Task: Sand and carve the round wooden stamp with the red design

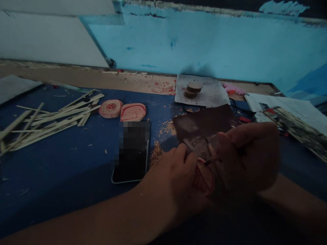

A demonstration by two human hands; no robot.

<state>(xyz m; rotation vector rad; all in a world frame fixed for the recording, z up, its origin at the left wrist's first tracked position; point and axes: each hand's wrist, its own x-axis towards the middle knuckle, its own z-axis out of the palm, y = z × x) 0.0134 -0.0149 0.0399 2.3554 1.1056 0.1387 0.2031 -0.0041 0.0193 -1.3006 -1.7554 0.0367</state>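
My left hand [173,170] is closed around a small rounded block [205,182] with red markings, steadying it over a dark brown sheet [204,122]. In my right hand [247,156], the fingers pinch a slim carving tool [208,162], its dark tip at the upper edge of the block. Most of the tool's handle is hidden by the hand, and the shade makes the cut surface hard to read. Two more pale blocks, one with a red flower-like mark [110,108] and one with red outlines [133,112], lie beyond the phone.
A phone [133,153] lies left of my hands, beside curled shavings [156,153]. Thin wooden sticks [61,117] are scattered at left. At the back, brown round pieces [192,89] are stacked on white paper [214,95]. A bundle of sticks [298,129] lies at right, near the blue wall [204,41].
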